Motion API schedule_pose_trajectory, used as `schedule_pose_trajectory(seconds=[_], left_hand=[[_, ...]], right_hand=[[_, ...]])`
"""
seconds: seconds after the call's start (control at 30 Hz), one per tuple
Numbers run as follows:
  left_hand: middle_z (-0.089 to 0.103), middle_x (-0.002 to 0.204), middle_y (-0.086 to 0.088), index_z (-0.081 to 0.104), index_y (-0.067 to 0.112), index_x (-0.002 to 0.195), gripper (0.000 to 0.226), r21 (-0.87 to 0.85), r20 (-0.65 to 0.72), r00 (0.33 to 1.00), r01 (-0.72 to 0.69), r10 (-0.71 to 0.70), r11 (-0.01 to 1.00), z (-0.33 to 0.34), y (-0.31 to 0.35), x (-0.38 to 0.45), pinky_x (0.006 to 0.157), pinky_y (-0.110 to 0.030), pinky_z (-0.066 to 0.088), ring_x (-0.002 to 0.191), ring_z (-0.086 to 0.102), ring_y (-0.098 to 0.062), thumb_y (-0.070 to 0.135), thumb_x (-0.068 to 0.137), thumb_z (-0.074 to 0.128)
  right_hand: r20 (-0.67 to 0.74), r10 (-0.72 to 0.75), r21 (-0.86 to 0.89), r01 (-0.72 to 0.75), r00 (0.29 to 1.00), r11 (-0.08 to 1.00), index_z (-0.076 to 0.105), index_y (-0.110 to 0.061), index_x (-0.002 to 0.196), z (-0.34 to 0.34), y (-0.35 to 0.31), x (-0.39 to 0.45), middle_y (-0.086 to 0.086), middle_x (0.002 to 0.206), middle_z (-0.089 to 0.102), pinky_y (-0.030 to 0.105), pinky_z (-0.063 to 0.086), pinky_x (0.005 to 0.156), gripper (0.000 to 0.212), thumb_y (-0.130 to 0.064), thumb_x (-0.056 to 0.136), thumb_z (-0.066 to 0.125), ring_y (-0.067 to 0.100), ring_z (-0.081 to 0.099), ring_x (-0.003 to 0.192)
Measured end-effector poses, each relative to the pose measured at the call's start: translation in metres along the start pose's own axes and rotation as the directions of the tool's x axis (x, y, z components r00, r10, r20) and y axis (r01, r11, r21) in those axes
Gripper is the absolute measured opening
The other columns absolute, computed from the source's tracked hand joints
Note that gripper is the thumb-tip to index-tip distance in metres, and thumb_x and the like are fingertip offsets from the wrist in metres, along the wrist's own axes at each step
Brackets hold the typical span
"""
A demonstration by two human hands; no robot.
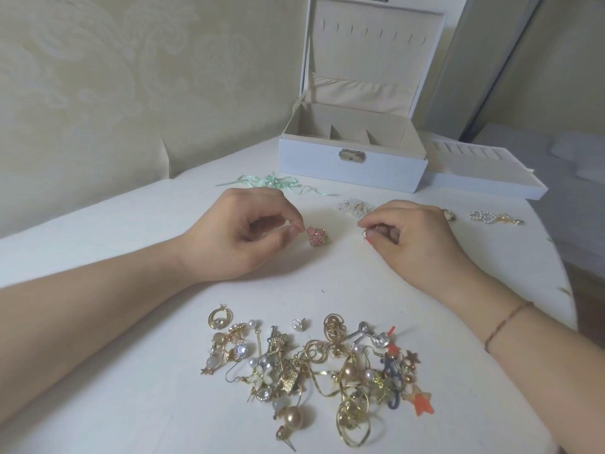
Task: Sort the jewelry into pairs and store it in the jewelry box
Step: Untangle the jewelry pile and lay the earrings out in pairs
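Observation:
A tangled pile of mixed earrings (314, 368), gold, pearl and coloured, lies at the near edge of the white table (131, 244). The white jewelry box (352, 158) stands open at the back, its beige compartments showing nothing inside. My left hand (239, 234) rests mid-table, thumb and forefinger pinched together just left of a pink rhinestone earring (317, 237) lying on the table. My right hand (415, 237) rests to the right, fingers curled around a small pale earring (366, 234) at its fingertips.
A white removable tray (484, 178) sits to the right of the box. A mint ribbon (278, 183) lies in front of the box. Clear-white earrings (353, 206), a gold ring (448, 214) and a pearl piece (491, 217) lie behind my right hand.

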State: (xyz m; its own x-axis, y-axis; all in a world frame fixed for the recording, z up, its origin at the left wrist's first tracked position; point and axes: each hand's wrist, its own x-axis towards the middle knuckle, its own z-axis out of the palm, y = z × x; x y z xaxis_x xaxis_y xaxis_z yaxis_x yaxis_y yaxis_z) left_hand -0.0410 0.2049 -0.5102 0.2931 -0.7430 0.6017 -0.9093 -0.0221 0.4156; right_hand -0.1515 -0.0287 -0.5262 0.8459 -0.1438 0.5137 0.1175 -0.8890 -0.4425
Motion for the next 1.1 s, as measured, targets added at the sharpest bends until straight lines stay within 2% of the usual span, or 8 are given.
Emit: schedule_pose_trajectory(seconds=[0.17, 0.37, 0.53, 0.67, 0.73, 0.8, 1.0, 1.1], left_hand=[[0.057, 0.078, 0.02, 0.072, 0.004, 0.087, 0.01, 0.003, -0.001, 1.0, 0.011, -0.011, 1.0, 0.001, -0.001, 0.0, 0.066, -0.003, 0.033, 0.068, 0.053, 0.007, -0.001, 0.086, 0.062], [0.056, 0.079, 0.021, 0.071, 0.002, 0.086, 0.011, 0.001, -0.004, 1.0, -0.002, 0.002, 1.0, 0.0, 0.0, 0.0, 0.067, -0.002, 0.033, 0.07, 0.054, 0.009, -0.003, 0.085, 0.062], [0.055, 0.079, 0.026, 0.071, 0.002, 0.086, 0.011, -0.001, -0.009, 1.0, -0.009, 0.009, 1.0, 0.0, 0.0, 0.0, 0.066, -0.002, 0.033, 0.069, 0.054, 0.01, -0.005, 0.085, 0.062], [0.055, 0.077, 0.034, 0.072, 0.001, 0.086, 0.011, 0.0, -0.008, 1.0, -0.002, 0.002, 1.0, 0.0, -0.001, -0.001, 0.066, -0.001, 0.034, 0.07, 0.054, 0.012, -0.005, 0.085, 0.062], [0.054, 0.075, 0.03, 0.072, 0.002, 0.087, 0.011, 0.009, -0.008, 1.0, 0.005, -0.005, 1.0, 0.0, 0.0, 0.0, 0.064, -0.002, 0.033, 0.068, 0.053, 0.009, -0.004, 0.085, 0.062], [0.055, 0.076, 0.023, 0.072, 0.004, 0.087, 0.01, 0.011, -0.01, 1.0, 0.012, -0.011, 1.0, 0.0, 0.0, 0.0, 0.063, -0.003, 0.032, 0.066, 0.051, 0.007, 0.001, 0.087, 0.062], [0.062, 0.074, 0.003, 0.072, 0.008, 0.088, 0.016, -0.01, -0.017, 0.999, 0.03, -0.03, 0.999, 0.001, 0.001, 0.0, 0.062, -0.005, 0.033, 0.065, 0.05, 0.002, 0.016, 0.09, 0.058], [0.06, 0.077, 0.016, 0.072, 0.006, 0.087, 0.01, -0.007, -0.017, 1.0, 0.018, -0.018, 1.0, 0.001, 0.0, 0.0, 0.064, -0.003, 0.033, 0.068, 0.052, 0.006, 0.005, 0.089, 0.062]], right_hand=[[0.006, -0.069, -0.001, 0.069, 0.998, 0.998, 0.077, -0.009, 0.079, -0.001, -0.005, 0.0, 0.001, 0.08, 0.071, -0.001, 0.034, 0.067, 0.023, 0.011, 0.075, 0.066, -0.014, 0.054, 0.066], [0.007, -0.11, 0.013, 0.11, 0.994, 0.994, 0.077, -0.01, 0.084, 0.002, -0.001, 0.001, -0.001, 0.087, 0.072, 0.015, 0.045, 0.081, 0.025, 0.009, 0.079, 0.062, 0.006, 0.06, 0.085], [-0.03, -0.081, 0.151, 0.085, 0.996, 0.985, 0.076, -0.013, 0.09, -0.01, -0.006, -0.003, -0.002, 0.097, 0.07, 0.017, 0.047, 0.068, 0.026, 0.005, 0.078, 0.063, 0.015, 0.06, 0.074], [0.322, -0.23, 0.541, 0.02, 0.918, 0.841, 0.075, -0.014, 0.091, -0.049, -0.017, -0.023, 0.007, 0.087, 0.067, 0.033, 0.038, 0.064, 0.018, -0.018, 0.073, 0.073, 0.027, 0.05, 0.074], [0.528, -0.322, 0.562, -0.039, 0.786, 0.826, 0.076, -0.019, 0.089, -0.055, -0.022, -0.032, 0.004, 0.082, 0.066, 0.037, 0.042, 0.07, 0.026, -0.034, 0.068, 0.083, 0.028, 0.054, 0.078], [0.581, -0.341, 0.538, -0.033, 0.739, 0.842, 0.077, -0.023, 0.085, -0.052, -0.022, -0.034, -0.003, 0.08, 0.066, 0.033, 0.045, 0.074, 0.026, -0.038, 0.066, 0.084, 0.02, 0.058, 0.081], [0.579, -0.282, 0.54, -0.1, 0.765, 0.836, 0.079, -0.015, 0.074, -0.047, -0.02, -0.031, -0.009, 0.075, 0.066, 0.021, 0.044, 0.068, 0.008, -0.017, 0.069, 0.084, 0.014, 0.057, 0.077], [0.371, -0.135, 0.635, -0.145, 0.919, 0.759, 0.074, -0.021, 0.068, -0.043, -0.018, -0.025, -0.002, 0.076, 0.069, 0.028, 0.045, 0.058, 0.009, -0.028, 0.073, 0.077, 0.023, 0.06, 0.069]])
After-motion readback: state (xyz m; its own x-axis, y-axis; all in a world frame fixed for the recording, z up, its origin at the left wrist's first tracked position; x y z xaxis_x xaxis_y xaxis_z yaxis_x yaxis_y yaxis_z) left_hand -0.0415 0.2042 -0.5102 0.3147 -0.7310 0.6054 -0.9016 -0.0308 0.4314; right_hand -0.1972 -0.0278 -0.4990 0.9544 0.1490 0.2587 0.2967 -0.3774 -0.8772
